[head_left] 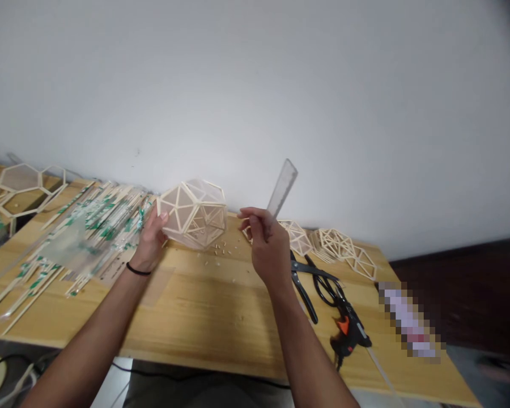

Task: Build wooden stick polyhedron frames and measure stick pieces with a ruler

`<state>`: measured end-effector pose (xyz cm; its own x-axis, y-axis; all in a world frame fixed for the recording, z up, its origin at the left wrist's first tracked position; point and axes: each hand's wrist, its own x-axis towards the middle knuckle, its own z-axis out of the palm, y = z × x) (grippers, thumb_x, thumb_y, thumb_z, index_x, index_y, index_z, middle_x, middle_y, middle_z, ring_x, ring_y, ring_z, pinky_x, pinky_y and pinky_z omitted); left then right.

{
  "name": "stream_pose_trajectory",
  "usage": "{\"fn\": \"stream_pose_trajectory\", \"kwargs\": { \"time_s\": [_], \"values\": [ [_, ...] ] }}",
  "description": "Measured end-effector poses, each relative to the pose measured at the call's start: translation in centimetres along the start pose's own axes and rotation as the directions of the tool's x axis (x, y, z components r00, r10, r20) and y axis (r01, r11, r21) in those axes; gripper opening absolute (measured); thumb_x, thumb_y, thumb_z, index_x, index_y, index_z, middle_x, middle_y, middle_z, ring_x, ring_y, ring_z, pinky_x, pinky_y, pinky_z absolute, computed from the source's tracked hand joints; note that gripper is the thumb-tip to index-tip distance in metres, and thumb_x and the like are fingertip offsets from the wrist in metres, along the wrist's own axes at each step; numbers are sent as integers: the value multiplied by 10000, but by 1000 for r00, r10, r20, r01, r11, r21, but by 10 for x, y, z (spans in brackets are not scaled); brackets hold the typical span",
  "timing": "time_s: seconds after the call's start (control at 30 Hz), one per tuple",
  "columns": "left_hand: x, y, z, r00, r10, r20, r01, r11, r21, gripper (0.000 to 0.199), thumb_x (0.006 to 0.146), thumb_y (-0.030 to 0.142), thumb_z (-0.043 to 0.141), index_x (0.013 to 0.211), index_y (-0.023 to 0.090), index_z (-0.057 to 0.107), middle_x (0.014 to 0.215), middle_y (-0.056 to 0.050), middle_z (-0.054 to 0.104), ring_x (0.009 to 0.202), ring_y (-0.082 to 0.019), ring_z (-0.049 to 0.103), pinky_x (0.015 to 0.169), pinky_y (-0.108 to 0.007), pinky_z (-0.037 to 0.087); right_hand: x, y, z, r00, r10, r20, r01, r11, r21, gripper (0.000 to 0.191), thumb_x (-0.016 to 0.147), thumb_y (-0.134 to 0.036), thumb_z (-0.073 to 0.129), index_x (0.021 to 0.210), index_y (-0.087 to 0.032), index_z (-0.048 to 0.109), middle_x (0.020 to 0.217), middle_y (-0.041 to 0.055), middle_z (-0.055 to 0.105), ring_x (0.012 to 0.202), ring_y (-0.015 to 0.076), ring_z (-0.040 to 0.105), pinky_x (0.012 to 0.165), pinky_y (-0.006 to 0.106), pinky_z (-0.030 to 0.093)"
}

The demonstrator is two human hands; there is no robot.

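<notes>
My left hand (151,241), with a black band at the wrist, grips the left side of a faceted wooden-stick frame (191,215). Thin translucent panels fill several of the frame's faces, and it is held above the table. To the right of it, my right hand (263,241) is raised with a clear plastic ruler (284,187) in its grasp. The ruler points up and to the right, against the wall. A gap separates the right hand from the frame. Part of the ruler is hidden behind my fingers.
Wrapped chopsticks (106,226) are heaped on the wooden table (204,323) at left. Flat hexagon frames (23,190) lie beyond them. Stick frames (335,243) line the wall at right, near black-handled pliers (304,289) and a black glue gun (351,334). Stick scraps (221,249) dot the middle.
</notes>
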<state>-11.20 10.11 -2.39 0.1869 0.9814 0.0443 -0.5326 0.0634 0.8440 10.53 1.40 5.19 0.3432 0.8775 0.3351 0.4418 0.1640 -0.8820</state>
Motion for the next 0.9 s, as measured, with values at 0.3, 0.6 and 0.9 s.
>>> {"fn": "stream_pose_trajectory", "kwargs": {
  "time_s": [0.3, 0.6, 0.9],
  "values": [
    [0, 9, 1, 995, 53, -82, -53, 999, 4, 540, 779, 528, 820, 1237, 261, 720, 1194, -43, 774, 1175, -314, 707, 932, -402, 605, -10, 55, -25, 968, 234, 87, -216, 961, -173, 365, 954, -536, 550, 1138, -231, 471, 881, -6, 609, 564, 122, 540, 499, 238, 418],
    [7, 15, -6, 975, 150, -162, -153, 988, -5, 421, 761, 568, 822, 1071, 284, 786, 1224, -10, 771, 1260, -330, 650, 918, -408, 610, -14, 102, -36, 962, 212, 173, -97, 856, -508, 182, 894, -173, 548, 728, -193, 618, 809, 77, 617, 793, 215, 595, 765, 324, 473],
    [4, 21, -4, 976, 145, -164, -148, 989, -7, 432, 746, 596, 833, 1065, 308, 780, 1228, 2, 770, 1294, -344, 630, 952, -440, 617, 2, 130, -14, 968, 147, 204, 19, 769, -640, 345, 911, -77, 489, 1123, -125, 757, 961, 123, 690, 902, 236, 612, 831, 310, 450]
  ]
}}
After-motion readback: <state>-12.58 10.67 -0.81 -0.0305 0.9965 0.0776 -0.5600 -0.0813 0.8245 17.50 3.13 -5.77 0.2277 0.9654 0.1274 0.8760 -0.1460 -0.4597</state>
